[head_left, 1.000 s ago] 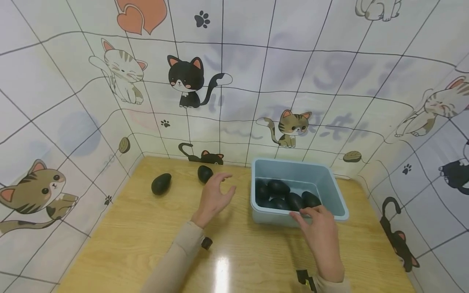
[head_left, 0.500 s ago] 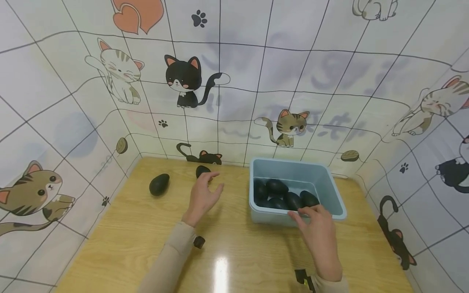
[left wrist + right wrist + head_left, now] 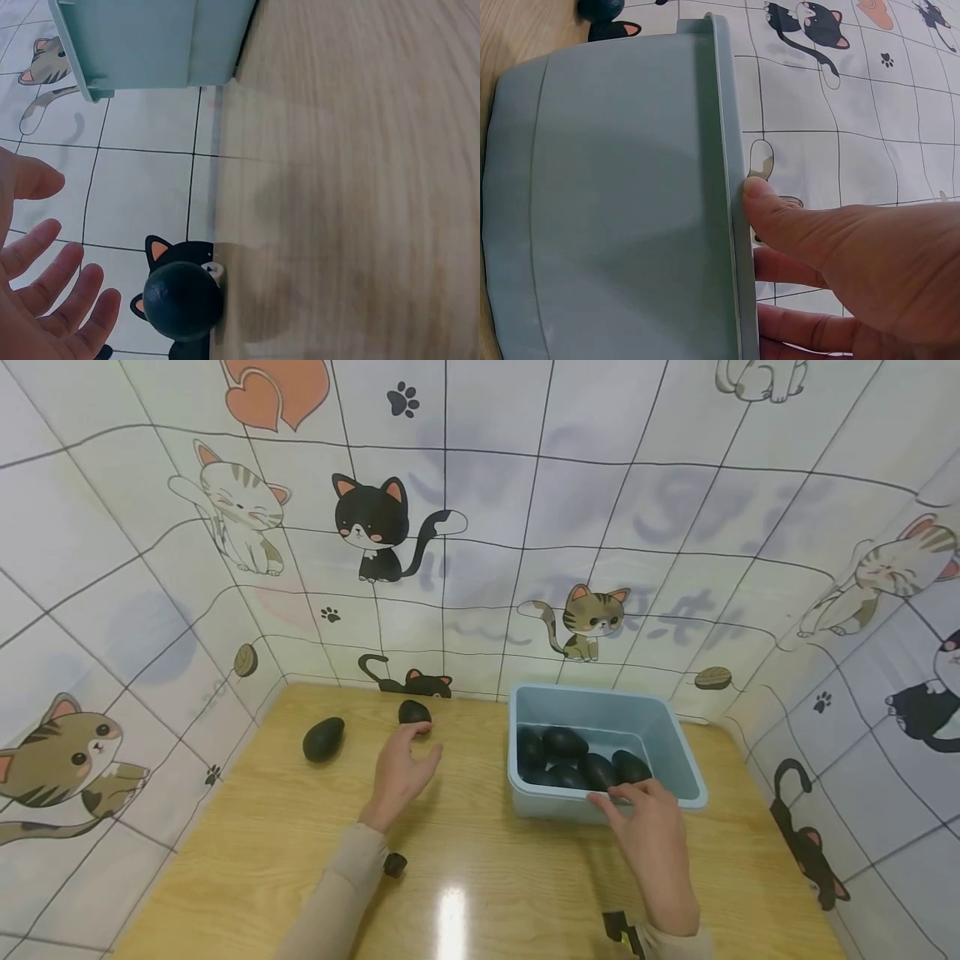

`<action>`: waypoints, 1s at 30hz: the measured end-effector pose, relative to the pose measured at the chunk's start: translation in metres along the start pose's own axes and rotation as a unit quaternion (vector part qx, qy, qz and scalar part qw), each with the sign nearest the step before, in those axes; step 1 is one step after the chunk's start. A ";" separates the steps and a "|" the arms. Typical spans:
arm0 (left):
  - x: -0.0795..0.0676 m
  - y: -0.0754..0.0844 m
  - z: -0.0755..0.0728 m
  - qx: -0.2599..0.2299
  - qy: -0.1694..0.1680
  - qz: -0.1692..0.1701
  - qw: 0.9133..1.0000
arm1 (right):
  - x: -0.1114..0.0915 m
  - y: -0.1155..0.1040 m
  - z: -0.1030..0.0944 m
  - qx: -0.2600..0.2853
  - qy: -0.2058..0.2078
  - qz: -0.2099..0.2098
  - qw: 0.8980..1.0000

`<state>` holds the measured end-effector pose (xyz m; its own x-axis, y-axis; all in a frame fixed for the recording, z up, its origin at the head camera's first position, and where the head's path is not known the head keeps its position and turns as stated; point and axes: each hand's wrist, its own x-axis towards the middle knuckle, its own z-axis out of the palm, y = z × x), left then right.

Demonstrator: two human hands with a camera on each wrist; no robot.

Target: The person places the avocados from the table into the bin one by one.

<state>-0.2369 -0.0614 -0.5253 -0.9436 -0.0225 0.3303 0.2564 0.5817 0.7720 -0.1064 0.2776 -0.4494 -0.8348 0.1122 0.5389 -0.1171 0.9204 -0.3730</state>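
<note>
A dark avocado [image 3: 414, 713] lies near the back edge of the table, and its round end also shows in the left wrist view. My left hand [image 3: 400, 770] hovers just in front of it, fingers spread and holding nothing; in the left wrist view a gap separates the fingertips from the avocado [image 3: 184, 301]. A second avocado [image 3: 324, 740] rests farther left. On the right stands a light blue plastic bin [image 3: 600, 697] with several avocados [image 3: 564, 743] inside. At its front rim, my right hand [image 3: 651, 847] grips the edge with thumb and fingers.
Cat-patterned cloth walls [image 3: 487, 527] rise behind and on both sides of the wooden table [image 3: 480, 860]. The bin stands close to the back wall. Small dark devices [image 3: 394, 865] sit by both wrists.
My left hand has moved left and slightly down in the head view, uncovering less of a gap to the nearer avocado. The right hand stays on the bin's rim. The view shifts slightly.
</note>
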 end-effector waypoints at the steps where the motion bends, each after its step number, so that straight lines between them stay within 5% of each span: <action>1: -0.001 -0.003 -0.001 0.004 0.002 -0.005 1.000 | 0.000 0.000 0.000 0.000 0.000 0.001 1.000; 30: -0.013 -0.049 -0.035 0.035 -0.002 -0.040 0.999 | 0.001 -0.002 -0.002 -0.002 -0.007 0.006 1.000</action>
<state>-0.2301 -0.1178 -0.5484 -0.9613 -0.0676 0.2670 0.1651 0.6342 0.7553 -0.1056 0.2769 -0.4462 -0.8440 0.1178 0.5232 -0.1052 0.9203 -0.3769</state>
